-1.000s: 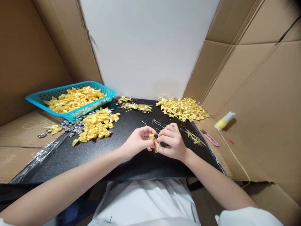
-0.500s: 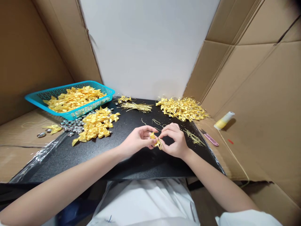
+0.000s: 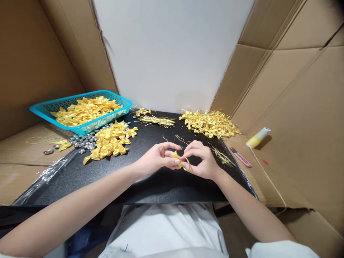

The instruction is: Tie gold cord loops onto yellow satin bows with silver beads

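While cardboard panels [image 3: 282,100] wall in the bench on both sides, the black tabletop [image 3: 150,186] takes up most of the working area. A teal plastic basket [image 3: 103,123] sits at far left, filled with yellow satin bows. Just in front of it lies a loose heap of bows [image 3: 110,141], touching a scatter of silver beads [image 3: 83,141]. At far right of the tabletop is a tangled pile of bows with gold cord [image 3: 209,123], and a bundle of cut gold strands [image 3: 158,122] lies between basket and pile. Off the tabletop to the right are a spool of yellow thread [image 3: 257,138] and pink thread snips [image 3: 242,158]. Both hands meet at centre, just above the tabletop. The left hand [image 3: 156,161] pinches a single yellow ribbon bow [image 3: 176,156] narrowly between thumb and forefinger. The right hand [image 3: 201,161] holds a thin gold cord [image 3: 187,165] in its closed fingertips, looped at the bow's near-right side. The bow lies between the two hands, fully in the left grip, and the right fingertips are just beside it. The bow's long axis is too small to read.
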The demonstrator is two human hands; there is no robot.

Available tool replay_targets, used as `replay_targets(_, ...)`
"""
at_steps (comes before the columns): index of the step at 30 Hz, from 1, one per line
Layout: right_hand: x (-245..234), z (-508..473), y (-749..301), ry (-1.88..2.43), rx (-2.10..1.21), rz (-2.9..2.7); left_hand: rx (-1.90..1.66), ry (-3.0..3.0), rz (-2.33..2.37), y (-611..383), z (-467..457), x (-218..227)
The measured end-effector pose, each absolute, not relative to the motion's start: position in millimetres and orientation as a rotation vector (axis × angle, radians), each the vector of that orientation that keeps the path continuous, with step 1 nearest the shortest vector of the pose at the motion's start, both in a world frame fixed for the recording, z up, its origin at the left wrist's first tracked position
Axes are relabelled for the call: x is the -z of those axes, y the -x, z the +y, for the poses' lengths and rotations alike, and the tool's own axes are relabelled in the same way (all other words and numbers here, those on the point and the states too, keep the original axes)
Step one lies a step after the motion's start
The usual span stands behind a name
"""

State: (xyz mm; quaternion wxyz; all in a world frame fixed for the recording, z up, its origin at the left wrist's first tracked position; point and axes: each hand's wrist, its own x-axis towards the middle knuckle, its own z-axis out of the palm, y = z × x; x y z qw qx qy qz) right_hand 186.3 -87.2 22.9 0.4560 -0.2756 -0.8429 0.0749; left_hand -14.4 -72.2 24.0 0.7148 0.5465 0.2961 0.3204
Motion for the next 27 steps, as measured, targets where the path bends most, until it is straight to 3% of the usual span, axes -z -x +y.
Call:
replay_targets(23, -20.7, -88.8, -187.6, 0.719, -0.073, -2.191, -0.702, -1.233, 0.665, 15.2, -71.9, -25.7)
replay_targets(27, -20.2, -88.9, -188.4, 0.754, -0.089, -2.214, -0.841, -1.451, 0.750, 17.3, -75.5, -26.8)
